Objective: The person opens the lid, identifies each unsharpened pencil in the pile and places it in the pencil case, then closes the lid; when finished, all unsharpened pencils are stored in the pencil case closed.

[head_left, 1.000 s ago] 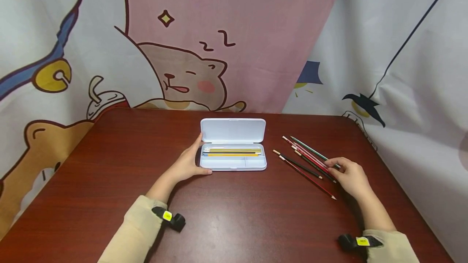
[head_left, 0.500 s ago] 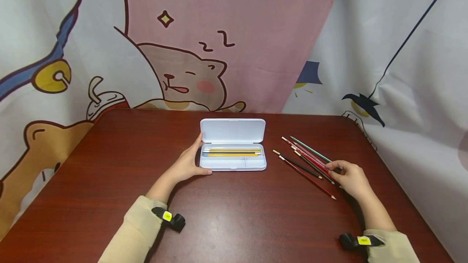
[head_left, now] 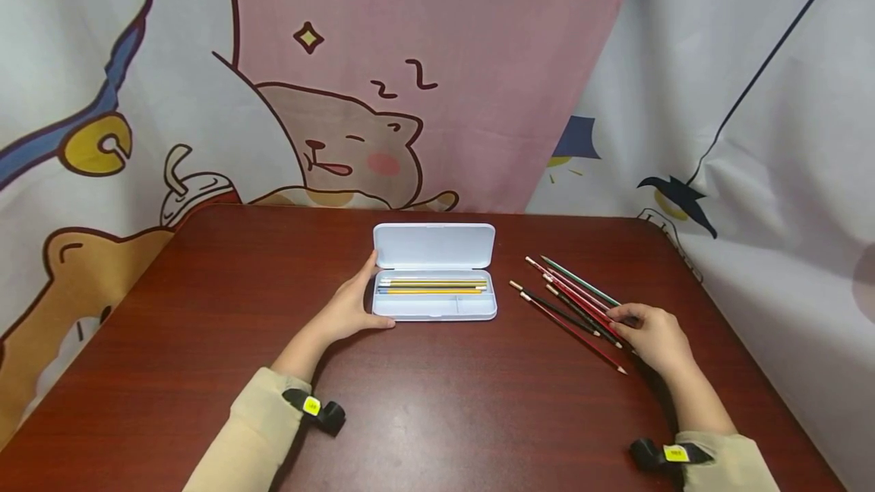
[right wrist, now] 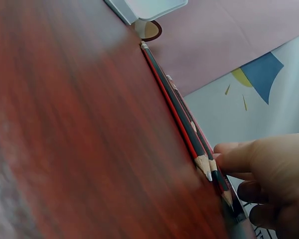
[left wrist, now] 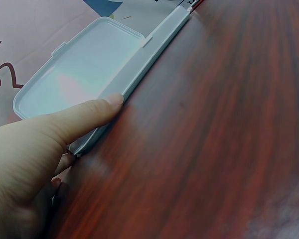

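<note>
A white pencil case (head_left: 417, 310) lies with its lid (head_left: 434, 246) raised, and several yellow and dark pencils (head_left: 431, 291) sit in its back compartment. At the case's left end, my left hand (head_left: 347, 307) grips it, with the thumb (left wrist: 92, 115) along the front wall and the other fingers behind. To the right lies a loose bundle of red, black and green pencils. Over its near end, my right hand (head_left: 655, 336) pinches a red pencil (head_left: 577, 291); its far fingers are partly hidden. A green pencil (head_left: 579, 279) runs behind, and black pencils (right wrist: 179, 107) lie in front.
The brown wooden table (head_left: 437, 401) has its back edge against a printed curtain (head_left: 478, 97). A separate red pencil (head_left: 573, 332) lies at the near side of the bundle, pointing toward the right front. Black cameras are strapped to both wrists.
My right hand has shifted slightly toward me. One black pencil in the bundle has slid nearer the front, close to the other black one. The left hand and case stay put.
</note>
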`<action>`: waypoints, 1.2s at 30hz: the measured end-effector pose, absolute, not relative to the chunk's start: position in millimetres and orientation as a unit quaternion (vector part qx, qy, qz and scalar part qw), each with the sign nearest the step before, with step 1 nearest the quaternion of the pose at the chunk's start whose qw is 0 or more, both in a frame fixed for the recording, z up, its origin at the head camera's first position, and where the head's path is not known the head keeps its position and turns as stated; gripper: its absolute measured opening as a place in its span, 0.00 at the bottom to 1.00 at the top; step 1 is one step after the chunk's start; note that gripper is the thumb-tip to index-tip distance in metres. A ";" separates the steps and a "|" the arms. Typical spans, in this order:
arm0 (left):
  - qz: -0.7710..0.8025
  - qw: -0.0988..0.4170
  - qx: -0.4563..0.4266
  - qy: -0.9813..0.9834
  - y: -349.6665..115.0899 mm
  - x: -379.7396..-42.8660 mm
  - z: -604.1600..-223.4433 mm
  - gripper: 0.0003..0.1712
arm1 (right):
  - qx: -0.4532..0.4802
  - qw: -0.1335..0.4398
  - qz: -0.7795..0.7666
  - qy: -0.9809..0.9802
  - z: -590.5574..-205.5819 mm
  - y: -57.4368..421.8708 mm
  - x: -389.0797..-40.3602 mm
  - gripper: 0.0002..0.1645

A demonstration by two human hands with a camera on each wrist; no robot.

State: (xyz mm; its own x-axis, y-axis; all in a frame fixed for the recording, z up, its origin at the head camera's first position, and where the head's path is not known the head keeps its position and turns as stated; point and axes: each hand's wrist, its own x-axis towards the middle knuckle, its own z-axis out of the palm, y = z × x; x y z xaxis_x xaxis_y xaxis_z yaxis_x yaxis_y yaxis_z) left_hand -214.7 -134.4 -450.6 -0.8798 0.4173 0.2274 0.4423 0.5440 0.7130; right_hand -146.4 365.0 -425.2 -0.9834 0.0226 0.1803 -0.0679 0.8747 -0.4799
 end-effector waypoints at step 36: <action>-0.412 0.003 -0.235 -0.880 -134.3 -217.2 -453.1 0.76 | 0.039 0.202 0.233 -0.951 -414.5 349.0 -145.1 0.09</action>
State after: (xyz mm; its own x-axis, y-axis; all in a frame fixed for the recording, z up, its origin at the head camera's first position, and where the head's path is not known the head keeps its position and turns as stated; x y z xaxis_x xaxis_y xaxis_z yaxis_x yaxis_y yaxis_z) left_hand -217.2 -134.3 -453.1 -0.8897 0.4114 0.1981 0.4156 0.5496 0.7248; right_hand -145.1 349.0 -414.5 -0.9157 0.0201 0.4014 -0.1675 0.8889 -0.4265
